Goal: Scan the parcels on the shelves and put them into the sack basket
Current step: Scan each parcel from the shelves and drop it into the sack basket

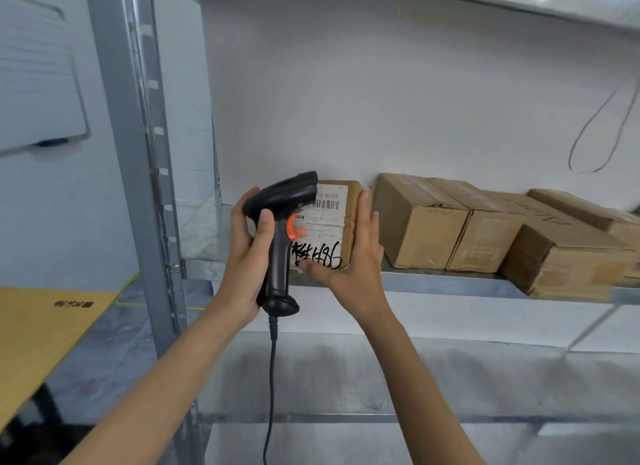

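Note:
My left hand (247, 246) grips a black barcode scanner (280, 229) with an orange trigger, its head pointing at a small brown parcel (341, 222). That parcel has a white label with a barcode and black handwriting. My right hand (353, 256) holds the parcel from its right side and bottom edge, just above the front of the metal shelf (433, 281). The scanner's cable (272, 378) hangs straight down. Several more cardboard parcels (415, 222) lie in a row on the same shelf to the right.
A grey shelf upright (138, 152) stands to the left. A yellow sack (41, 333) lies at lower left. A lower shelf (381, 378) sits below. A whiteboard (34, 83) hangs on the left wall and a wire loop (595, 138) on the right.

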